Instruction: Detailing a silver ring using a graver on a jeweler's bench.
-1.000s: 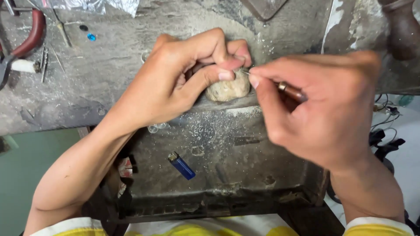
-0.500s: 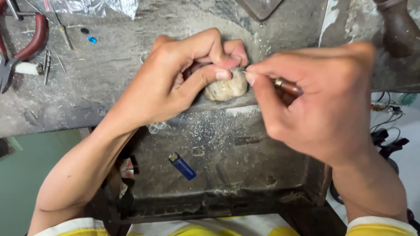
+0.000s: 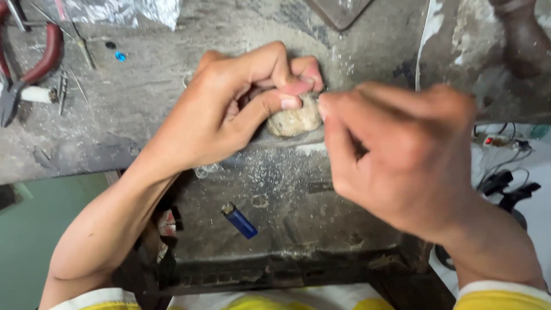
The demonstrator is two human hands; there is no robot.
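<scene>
My left hand (image 3: 229, 112) curls over a pale, rough stone-like lump (image 3: 295, 120) at the edge of a dusty grey workbench (image 3: 143, 92), thumb and fingers pinched on something small at its top. My right hand (image 3: 396, 155) is closed in a fist right next to the lump, fingertips touching it near my left thumb. The thin metal tool that it held in the earlier frames is hidden by the hand now.
A blue lighter (image 3: 239, 220) lies on the dusty lower tray (image 3: 298, 201) below the bench edge. Red-handled pliers (image 3: 26, 69) and thin metal picks (image 3: 72, 34) lie at far left. Crumpled foil (image 3: 126, 11) sits at the top. Cables and a power strip (image 3: 499, 143) lie at right.
My right hand has rolled over and moved closer to the lump, and the thin tool it held is no longer visible. The left hand keeps its grip.
</scene>
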